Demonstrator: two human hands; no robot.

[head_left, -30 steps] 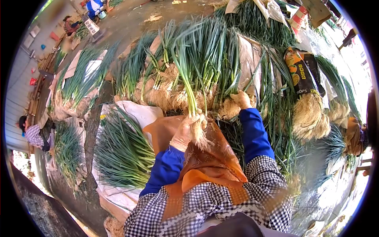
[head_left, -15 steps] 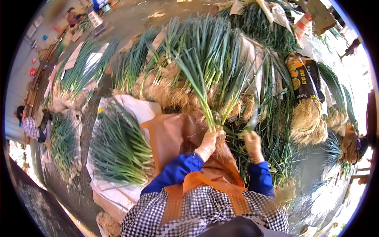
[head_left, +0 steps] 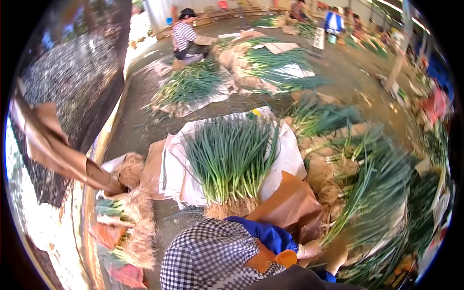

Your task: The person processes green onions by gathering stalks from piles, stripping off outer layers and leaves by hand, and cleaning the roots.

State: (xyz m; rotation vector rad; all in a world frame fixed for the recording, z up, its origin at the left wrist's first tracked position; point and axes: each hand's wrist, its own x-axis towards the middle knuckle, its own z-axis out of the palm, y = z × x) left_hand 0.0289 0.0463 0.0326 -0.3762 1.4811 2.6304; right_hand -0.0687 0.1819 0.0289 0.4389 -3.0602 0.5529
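Note:
My left hand (head_left: 309, 250), at the lower right, is closed around the lower part of a few green onions (head_left: 344, 216); their leaves slant up to the right. Close beside it is my right hand (head_left: 337, 260), blurred and partly hidden low in the view, its fingers unclear. An orange-brown apron (head_left: 290, 205) spreads out beside my blue left sleeve. In front of me, a thick bunch of green onions (head_left: 232, 157) lies on a white sheet (head_left: 175, 166), roots toward me.
More green onions with bushy roots (head_left: 328, 186) are piled on the right. Rooted bundles (head_left: 137, 227) lie at the left beside a brown post (head_left: 72, 157). Farther back, a person in a striped top (head_left: 184, 36) sits by other heaps (head_left: 193, 82).
My view has swung left, bringing the white sheet to the middle and my hands to the lower right. The left hand still grips green onions.

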